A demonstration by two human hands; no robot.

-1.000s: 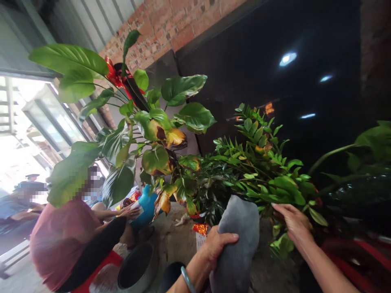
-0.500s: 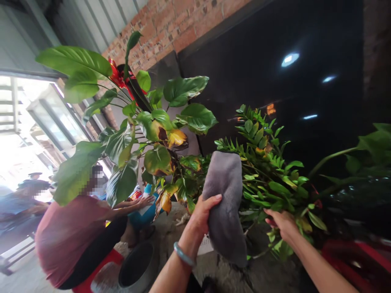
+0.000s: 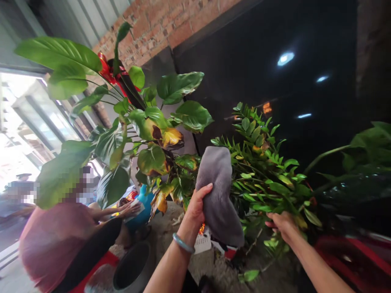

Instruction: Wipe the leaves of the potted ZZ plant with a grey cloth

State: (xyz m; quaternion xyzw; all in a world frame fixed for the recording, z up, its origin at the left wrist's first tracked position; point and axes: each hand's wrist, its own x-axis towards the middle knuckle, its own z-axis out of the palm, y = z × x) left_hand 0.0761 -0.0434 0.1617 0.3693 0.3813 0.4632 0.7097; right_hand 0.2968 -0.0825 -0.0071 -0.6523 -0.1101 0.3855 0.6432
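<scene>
My left hand (image 3: pixel 197 207) grips a long, soft grey plush piece (image 3: pixel 217 195) shaped like an insole, with the thumb lying across its front. A pale bangle (image 3: pixel 183 243) circles that wrist. My right hand (image 3: pixel 284 226) is at the lower right of a bushy green plant (image 3: pixel 259 162) with many small leaves. Its fingers are curled in at the foliage, and what lies between them is hidden. Behind the plush piece, a white printed card (image 3: pixel 202 243) shows on the ground. A cut or fallen leafy sprig (image 3: pixel 251 276) lies low in front.
A large-leaved plant (image 3: pixel 152 158) with yellowed leaves rises at left. Beyond it, a person in a pink top (image 3: pixel 61 240) sits on a red stool near a blue container (image 3: pixel 142 207). A dark bucket (image 3: pixel 132 264) stands on the floor. A glossy dark panel (image 3: pixel 259 61) backs the plants.
The view has shifted slightly, with the plants and the seated person now farther left. The plush piece has moved a little left and up, uncovering more of the printed card. Both hands keep their hold.
</scene>
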